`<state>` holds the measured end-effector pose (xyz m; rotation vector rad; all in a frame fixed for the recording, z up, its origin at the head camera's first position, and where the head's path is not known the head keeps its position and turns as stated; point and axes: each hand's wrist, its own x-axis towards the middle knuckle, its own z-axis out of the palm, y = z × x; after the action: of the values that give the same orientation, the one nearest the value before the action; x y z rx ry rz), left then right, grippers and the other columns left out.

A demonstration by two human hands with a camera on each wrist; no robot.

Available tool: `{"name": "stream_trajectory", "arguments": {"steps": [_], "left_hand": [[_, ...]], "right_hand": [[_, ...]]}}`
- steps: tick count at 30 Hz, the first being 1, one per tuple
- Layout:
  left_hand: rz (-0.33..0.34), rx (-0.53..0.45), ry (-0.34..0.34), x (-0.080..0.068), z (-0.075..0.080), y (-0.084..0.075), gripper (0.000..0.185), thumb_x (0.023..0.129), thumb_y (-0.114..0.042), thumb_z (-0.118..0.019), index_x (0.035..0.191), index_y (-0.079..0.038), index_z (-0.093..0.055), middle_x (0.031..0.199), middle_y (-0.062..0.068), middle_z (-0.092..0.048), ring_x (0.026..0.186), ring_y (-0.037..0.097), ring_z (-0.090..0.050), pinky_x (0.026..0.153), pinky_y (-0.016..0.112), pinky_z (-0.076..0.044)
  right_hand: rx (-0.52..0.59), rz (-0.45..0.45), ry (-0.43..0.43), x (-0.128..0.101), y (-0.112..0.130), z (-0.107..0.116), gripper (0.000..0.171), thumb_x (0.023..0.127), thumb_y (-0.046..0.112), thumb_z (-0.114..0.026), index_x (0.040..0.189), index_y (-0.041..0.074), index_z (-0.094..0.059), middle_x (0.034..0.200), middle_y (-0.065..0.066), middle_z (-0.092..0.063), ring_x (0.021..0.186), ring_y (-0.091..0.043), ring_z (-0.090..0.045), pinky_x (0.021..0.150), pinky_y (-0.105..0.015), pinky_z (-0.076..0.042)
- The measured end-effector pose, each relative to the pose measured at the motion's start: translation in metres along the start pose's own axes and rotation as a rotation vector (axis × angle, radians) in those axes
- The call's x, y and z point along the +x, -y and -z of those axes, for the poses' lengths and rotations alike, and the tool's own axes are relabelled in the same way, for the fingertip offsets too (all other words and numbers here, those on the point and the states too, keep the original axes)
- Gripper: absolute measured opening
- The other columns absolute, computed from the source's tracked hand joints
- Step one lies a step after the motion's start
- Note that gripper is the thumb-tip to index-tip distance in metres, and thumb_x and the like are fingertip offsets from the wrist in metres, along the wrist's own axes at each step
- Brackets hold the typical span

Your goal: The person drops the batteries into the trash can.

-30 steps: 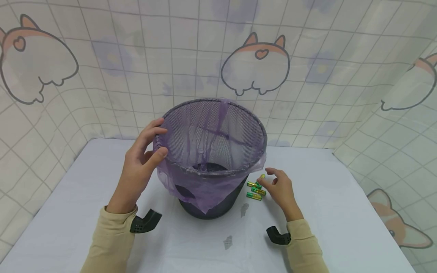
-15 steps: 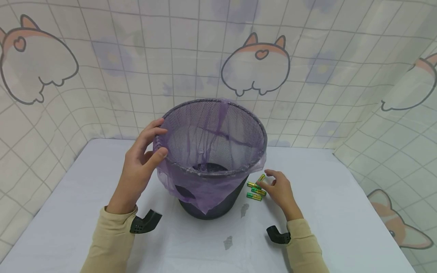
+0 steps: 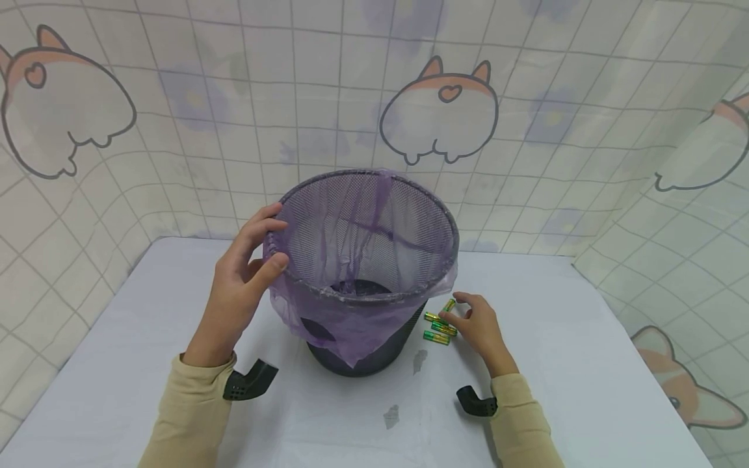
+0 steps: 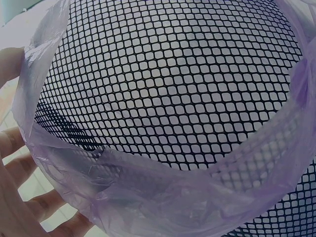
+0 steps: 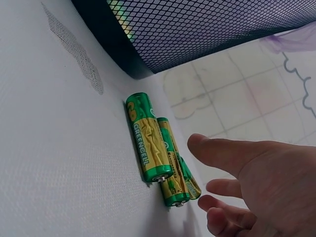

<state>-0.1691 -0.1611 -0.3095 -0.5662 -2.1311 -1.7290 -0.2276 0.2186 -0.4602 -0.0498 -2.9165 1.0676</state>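
- The green-and-gold batteries (image 3: 440, 324) lie flat on the white worktop (image 3: 562, 364), just right of the mesh wastebasket (image 3: 363, 260), long axes running roughly left to right.
- Only my right wrist view shows their printed labels (image 5: 147, 140).
- My right hand (image 3: 481, 328) hovers beside them, fingers (image 5: 224, 153) loosely spread, gripping nothing.
- My left hand (image 3: 236, 289) grips the basket's rim over the purple bag liner (image 4: 148, 197).

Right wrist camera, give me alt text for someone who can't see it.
A right hand hovers with loosely spread fingers just beside green-and-gold batteries lying together on a white table, not touching them. Behind them stands the base of a black mesh bin.
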Motion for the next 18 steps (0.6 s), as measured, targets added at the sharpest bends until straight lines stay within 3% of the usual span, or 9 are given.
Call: {"name": "stream_trajectory", "arguments": {"steps": [18], "left_hand": [[-0.004,0.016,-0.001,0.0006,0.0002,0.0011,0.041,0.094,-0.009,-0.055,0.135,-0.011,-0.051,0.155,-0.007,-0.035,0.145,0.019,-0.031,0.101,0.023,-0.041]], "right_hand": [[-0.011,-0.015,0.012,0.0037,-0.0024,-0.0045,0.056,0.086,0.026,-0.072,0.133,0.001,-0.054,0.127,-0.02,-0.057,0.094,-0.026,-0.052,0.078,-0.036,-0.044]]}}
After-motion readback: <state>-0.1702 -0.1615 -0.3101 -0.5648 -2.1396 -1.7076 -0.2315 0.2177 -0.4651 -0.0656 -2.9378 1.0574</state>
